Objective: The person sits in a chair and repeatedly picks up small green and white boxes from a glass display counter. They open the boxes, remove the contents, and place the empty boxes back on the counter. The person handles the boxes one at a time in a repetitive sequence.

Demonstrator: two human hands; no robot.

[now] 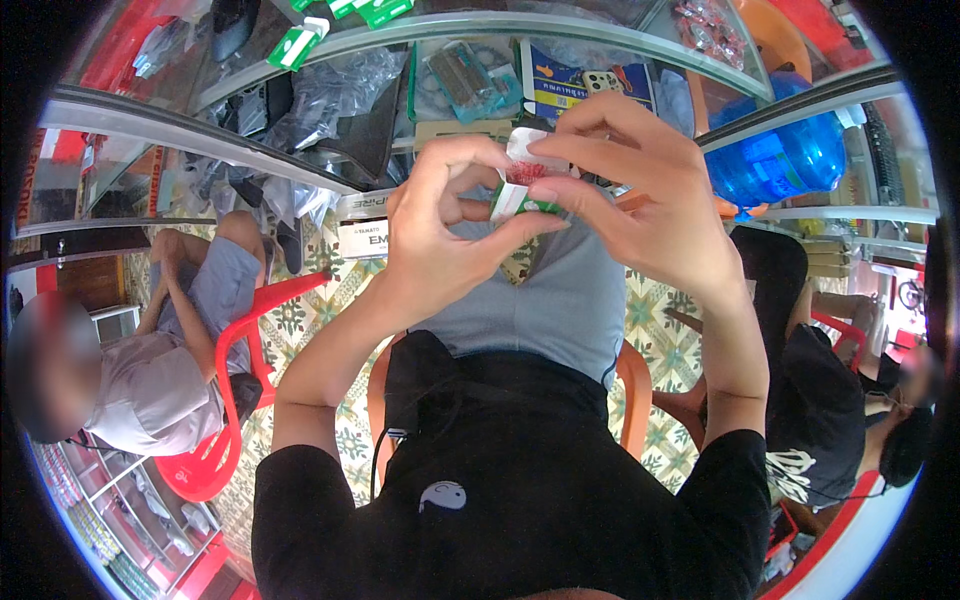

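Above my lap I hold a small green and white cardboard box (pixel 512 196) between both hands. Its white flap (pixel 526 141) stands raised, and something red shows at the opening, too small to name. My left hand (pixel 457 206) grips the box from the left, with the thumb along its lower edge. On the other side, my right hand (pixel 637 180) pinches the flap and the box's right part between fingers and thumb. More green and white boxes (pixel 298 45) lie on the glass top of the display case (pixel 480 34) ahead of me.
Inside the case are plastic-wrapped parts (pixel 465 79) and clear bags (pixel 330 90). A blue water bottle (pixel 784 161) lies at the right. One person (pixel 150 367) sits in a red plastic chair (pixel 232 382) at left; another person (pixel 817 412) sits at right.
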